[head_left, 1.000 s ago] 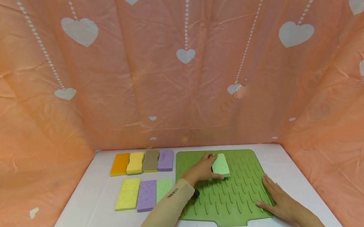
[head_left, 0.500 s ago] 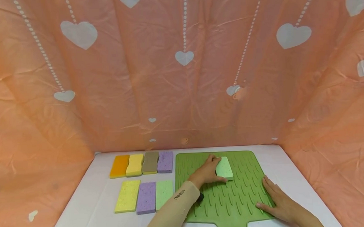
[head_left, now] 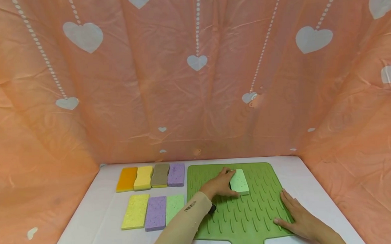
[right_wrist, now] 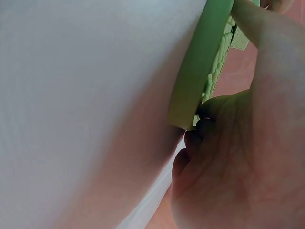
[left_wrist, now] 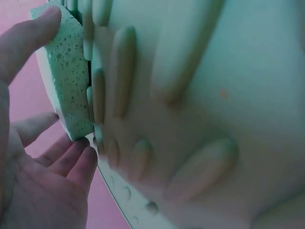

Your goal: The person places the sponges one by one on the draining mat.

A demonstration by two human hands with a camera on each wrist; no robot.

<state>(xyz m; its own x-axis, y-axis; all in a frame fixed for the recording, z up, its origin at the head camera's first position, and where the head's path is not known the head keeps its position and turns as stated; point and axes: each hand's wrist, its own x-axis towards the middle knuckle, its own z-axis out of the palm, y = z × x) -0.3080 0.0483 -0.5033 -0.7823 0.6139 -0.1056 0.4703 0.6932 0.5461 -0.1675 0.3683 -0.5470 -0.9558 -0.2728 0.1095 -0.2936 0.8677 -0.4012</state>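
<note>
My left hand grips a light green sponge across its length, over the upper middle of the green ridged mat. In the left wrist view the thumb lies on one end of the pitted sponge, and the fingertips meet the other end, right by the mat's raised ribs. My right hand rests at the mat's right edge with fingers extended and the thumb on the mat's surface. The right wrist view shows its palm beside the thick mat edge.
Left of the mat, a back row holds an orange sponge, a pale yellow one, a grey-topped one and a purple one. In front lie yellow, purple and green sponges, the green one partly behind my left forearm.
With the light green sponge in its grip, my left hand has shifted slightly right and toward me over the mat, mostly in the first half second. The right hand has stayed at the mat's edge.
</note>
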